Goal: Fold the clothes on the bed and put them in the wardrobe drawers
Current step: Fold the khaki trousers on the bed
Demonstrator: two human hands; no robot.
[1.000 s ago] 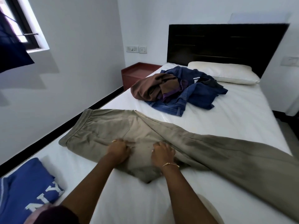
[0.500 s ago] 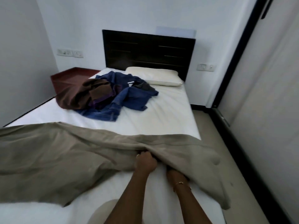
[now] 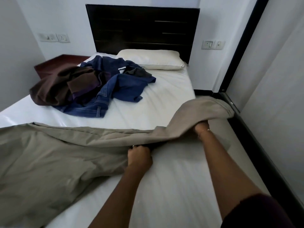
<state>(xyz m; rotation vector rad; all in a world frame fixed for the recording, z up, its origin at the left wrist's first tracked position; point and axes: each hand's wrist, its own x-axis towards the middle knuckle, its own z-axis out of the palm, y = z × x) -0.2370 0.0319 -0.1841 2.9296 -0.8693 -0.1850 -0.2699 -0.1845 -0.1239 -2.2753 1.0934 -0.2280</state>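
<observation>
Lifting now off the bed (image 3: 164, 99), trouser leg (image 3: 194, 112) in right hand (image 3: 201, 127).

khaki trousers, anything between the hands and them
Nothing visible: the left hand and the right hand both already grip the long khaki cotton trousers directly, on the white-sheeted bed.

Left hand (image 3: 139, 156) clenched; right hand (image 3: 201, 127) likewise
</observation>
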